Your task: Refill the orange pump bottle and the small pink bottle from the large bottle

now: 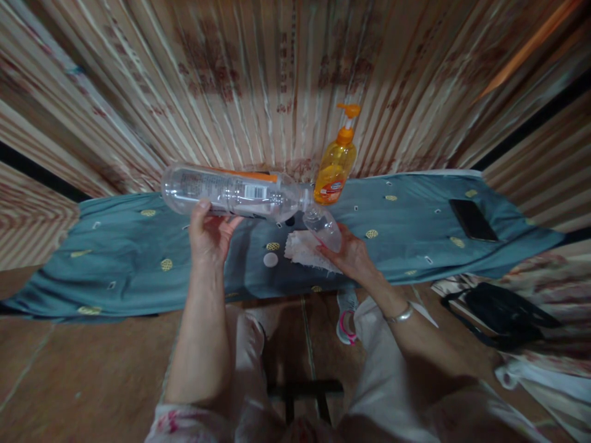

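Left hand grips large bottle, right hand grips clear container at its neck; lineup looks done, any transfer unconfirmed.

Large clear bottle and pump bottle blocking the middle, curtain behind, free passage over cloth left of phone

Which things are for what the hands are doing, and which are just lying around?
Part of the job:
big clear bottle, in the left hand
small clear container, in the right hand
probably the white disc, pale cloth and orange pump bottle, all close by

Seemingly just lying about:
black phone, off to the right
black bag, lower right
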Available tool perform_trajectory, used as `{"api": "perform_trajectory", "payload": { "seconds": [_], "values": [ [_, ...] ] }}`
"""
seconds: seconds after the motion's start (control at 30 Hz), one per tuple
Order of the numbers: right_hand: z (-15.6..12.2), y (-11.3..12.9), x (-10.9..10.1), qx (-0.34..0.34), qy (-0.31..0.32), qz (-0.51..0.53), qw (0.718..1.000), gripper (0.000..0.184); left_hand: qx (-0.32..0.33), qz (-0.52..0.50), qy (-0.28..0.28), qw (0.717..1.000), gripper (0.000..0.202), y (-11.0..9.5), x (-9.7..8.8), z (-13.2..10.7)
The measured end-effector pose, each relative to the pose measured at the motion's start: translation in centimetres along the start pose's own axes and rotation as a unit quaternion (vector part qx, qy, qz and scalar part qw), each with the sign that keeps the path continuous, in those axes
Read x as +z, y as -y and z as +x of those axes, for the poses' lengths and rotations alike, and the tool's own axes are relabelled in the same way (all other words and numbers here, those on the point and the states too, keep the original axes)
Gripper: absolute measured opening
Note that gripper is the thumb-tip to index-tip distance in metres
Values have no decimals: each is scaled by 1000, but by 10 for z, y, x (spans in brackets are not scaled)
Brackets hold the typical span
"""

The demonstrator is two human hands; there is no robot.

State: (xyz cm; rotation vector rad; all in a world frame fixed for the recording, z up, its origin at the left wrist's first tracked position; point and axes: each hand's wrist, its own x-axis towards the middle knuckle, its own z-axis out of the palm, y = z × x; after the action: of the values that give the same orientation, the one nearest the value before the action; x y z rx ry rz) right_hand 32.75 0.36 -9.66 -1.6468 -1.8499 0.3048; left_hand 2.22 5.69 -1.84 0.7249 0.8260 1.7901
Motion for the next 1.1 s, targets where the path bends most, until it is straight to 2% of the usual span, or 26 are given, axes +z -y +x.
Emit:
{"api": "perform_trajectory", "payload": {
  "seconds": [0.3, 0.53, 1.1],
  "values": [
    [0, 0, -1, 9, 7, 1, 1000, 70, 1, -17, -14, 1000, 36, 1, 2, -1],
    [0, 2, -2, 14, 4, -12, 1000, 69, 5, 1, -3, 1000, 40, 2, -1, 1],
    [1, 1, -1, 11, 3, 6, 1000, 71, -8, -2, -3, 1000, 30, 2, -5, 2]
  ]
}}
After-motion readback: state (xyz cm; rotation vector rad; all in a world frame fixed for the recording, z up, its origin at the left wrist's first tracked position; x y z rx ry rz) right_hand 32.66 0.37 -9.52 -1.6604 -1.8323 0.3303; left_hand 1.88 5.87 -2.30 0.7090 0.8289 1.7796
